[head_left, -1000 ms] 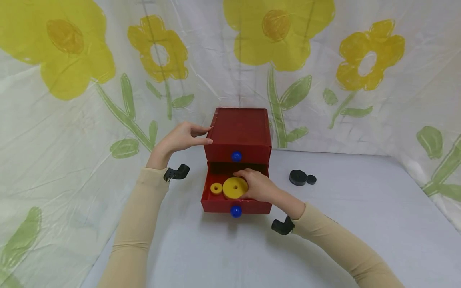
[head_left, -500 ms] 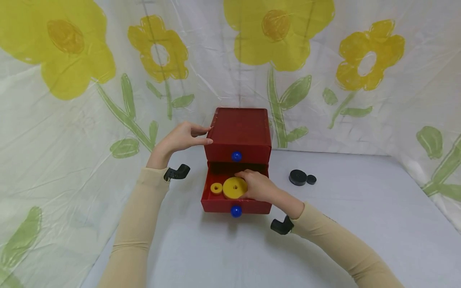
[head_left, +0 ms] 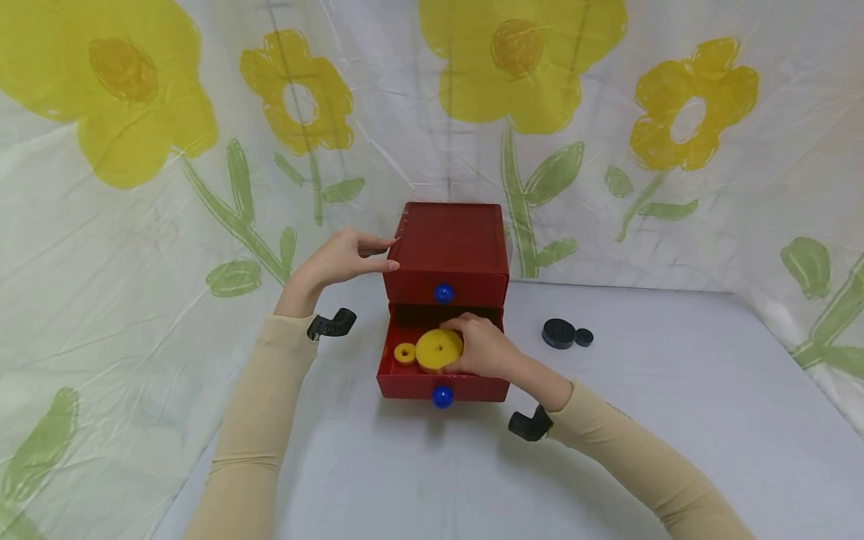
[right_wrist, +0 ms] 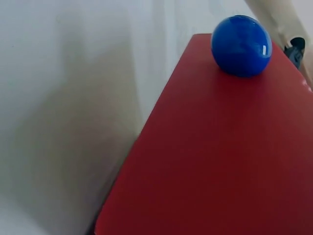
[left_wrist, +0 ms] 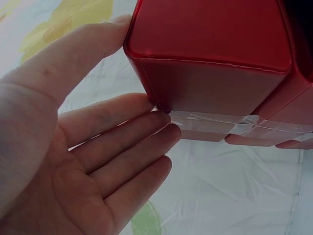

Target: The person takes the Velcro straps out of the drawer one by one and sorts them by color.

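Observation:
A small red drawer cabinet [head_left: 448, 236] stands at the centre, its lower drawer [head_left: 403, 386] pulled out. Inside that drawer my right hand [head_left: 482, 346] pinches a large yellow disc [head_left: 435, 351] with a small centre hole, fingers at its far side and thumb at the near side. A small yellow ring [head_left: 405, 353] lies left of the disc. My left hand [head_left: 340, 259] touches the cabinet's left side with fingers extended; the left wrist view shows thumb and fingertips at the red edge. The right wrist view holds only the drawer front [right_wrist: 220, 147] and its blue knob [right_wrist: 241, 45].
Right of the cabinet, a larger black disc [head_left: 559, 334] and a smaller black disc [head_left: 583, 337] lie on the pale table [head_left: 641, 360]. The closed upper drawer has a blue knob [head_left: 443, 293]. A flower-printed sheet [head_left: 398, 112] hangs behind and at both sides.
The large yellow disc has risen slightly and shifted a little left in my right hand. My left hand and the cabinet have stayed in place.

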The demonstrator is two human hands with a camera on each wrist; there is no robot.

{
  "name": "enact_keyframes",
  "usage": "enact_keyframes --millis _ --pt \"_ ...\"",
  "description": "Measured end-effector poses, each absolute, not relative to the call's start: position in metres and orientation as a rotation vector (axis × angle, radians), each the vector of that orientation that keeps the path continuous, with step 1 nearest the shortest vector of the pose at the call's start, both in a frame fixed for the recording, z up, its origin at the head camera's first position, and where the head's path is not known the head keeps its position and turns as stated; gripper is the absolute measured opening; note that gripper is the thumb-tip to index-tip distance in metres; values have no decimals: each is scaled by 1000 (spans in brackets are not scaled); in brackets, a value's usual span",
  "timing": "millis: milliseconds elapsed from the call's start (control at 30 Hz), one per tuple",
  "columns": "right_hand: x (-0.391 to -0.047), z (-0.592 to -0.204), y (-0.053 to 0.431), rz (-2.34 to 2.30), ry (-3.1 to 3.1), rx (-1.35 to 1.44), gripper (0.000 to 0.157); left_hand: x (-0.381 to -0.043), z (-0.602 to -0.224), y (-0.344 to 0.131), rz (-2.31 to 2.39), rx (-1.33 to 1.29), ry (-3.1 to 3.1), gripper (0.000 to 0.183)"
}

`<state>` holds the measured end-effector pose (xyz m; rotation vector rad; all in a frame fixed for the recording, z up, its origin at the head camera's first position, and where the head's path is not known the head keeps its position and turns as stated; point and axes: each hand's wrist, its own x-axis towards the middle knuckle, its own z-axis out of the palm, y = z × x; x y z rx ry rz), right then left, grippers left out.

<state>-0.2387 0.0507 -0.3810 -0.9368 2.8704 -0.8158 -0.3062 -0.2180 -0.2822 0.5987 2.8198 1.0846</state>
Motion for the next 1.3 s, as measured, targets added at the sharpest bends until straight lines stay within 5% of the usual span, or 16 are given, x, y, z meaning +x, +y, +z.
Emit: enact_keyframes --millis 1300 --pt "-215 -342 88 -1227 2773 -976 72 -304 -281 -217 1084 604 2812 64"
